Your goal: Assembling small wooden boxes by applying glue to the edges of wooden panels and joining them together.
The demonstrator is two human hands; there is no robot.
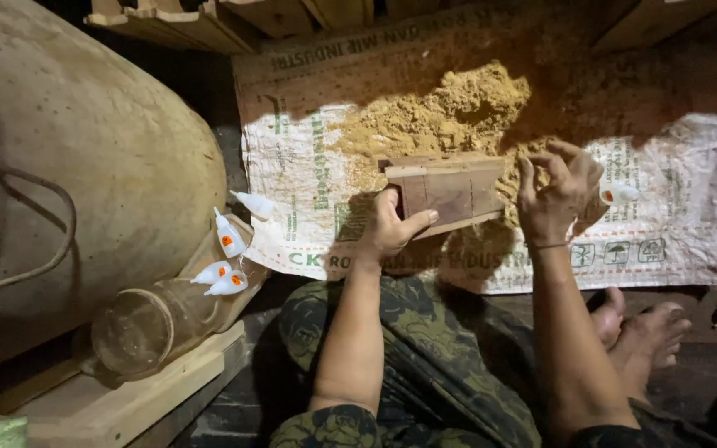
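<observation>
Left hand (392,228) grips the brown wooden block's (450,192) near-left corner. Right hand (556,195) half-open, fingers touching block's right end. Block sits on printed woven sack (674,166), near tan sawdust pile (450,112).

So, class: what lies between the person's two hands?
In the head view, a wooden block spans the gap: the left hand grips its near-left end, and the right hand is at its right end, over sawdust.

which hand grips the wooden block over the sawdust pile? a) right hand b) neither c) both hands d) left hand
d: the left hand clasps the near corner of the wooden block, while the right hand hovers with spread fingers beside its far end, above the sawdust pile.
</observation>
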